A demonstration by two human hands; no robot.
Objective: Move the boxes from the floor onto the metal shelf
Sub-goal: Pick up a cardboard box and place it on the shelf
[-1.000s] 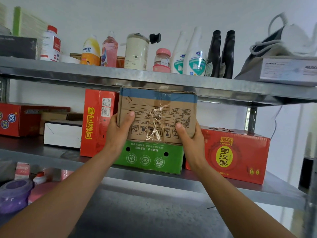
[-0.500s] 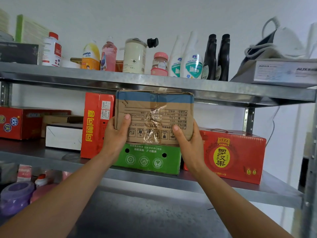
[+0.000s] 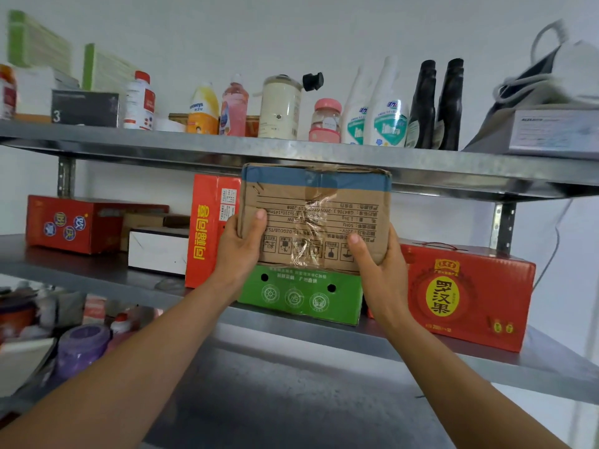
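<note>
- A brown cardboard box [image 3: 316, 215], printed upside down and taped down its front, sits on a green box [image 3: 299, 294] on the middle level of a metal shelf [image 3: 551, 361].
- The left hand [image 3: 241, 251] grips the box's lower left corner, thumb on the front.
- The right hand [image 3: 382, 270] grips its lower right corner likewise.
- Red boxes stand at either side: a tall one [image 3: 210, 231] left, a wide one [image 3: 466, 293] right.
- Bottles [image 3: 389, 121] line the level above.

taped box [image 3: 316, 202] atop flat box [image 3: 301, 296] | wide box [image 3: 466, 296] right
</note>
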